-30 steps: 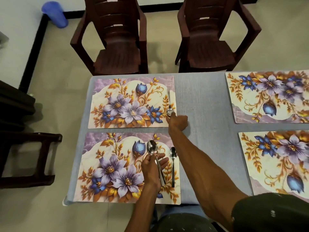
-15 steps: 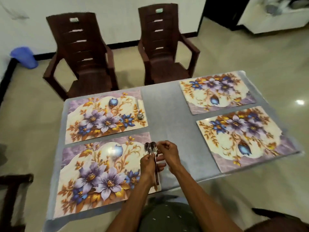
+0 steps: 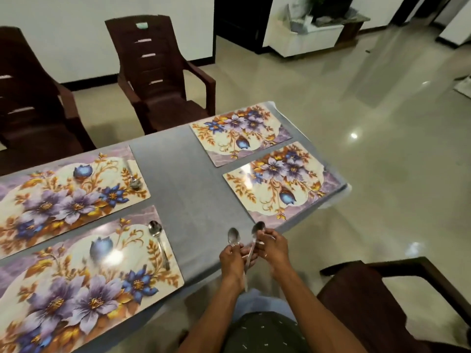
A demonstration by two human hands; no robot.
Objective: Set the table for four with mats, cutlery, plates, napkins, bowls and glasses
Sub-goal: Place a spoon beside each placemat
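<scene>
Several floral mats lie on the grey table (image 3: 178, 179). A spoon (image 3: 158, 240) rests on the right edge of the near left mat (image 3: 76, 276). Another spoon (image 3: 133, 178) lies on the far left mat (image 3: 63, 194). The far right mat (image 3: 239, 133) and near right mat (image 3: 283, 179) carry nothing. Over the table's front edge, my left hand (image 3: 233, 261) grips one spoon (image 3: 233, 236), bowl up. My right hand (image 3: 271, 247) pinches a second spoon (image 3: 258, 228) right beside it, the two handles crossing between my hands.
Two dark brown plastic chairs (image 3: 163, 80) stand at the table's far side, one of them at the left edge (image 3: 30, 115). A dark chair (image 3: 382, 299) sits close at my right. Glossy floor stretches to the right, with a white cabinet (image 3: 305, 36) beyond.
My view swung right along the table. My right hand left the spoon on the far left mat, came back to my left hand and took one spoon from it; both hands shifted right.
</scene>
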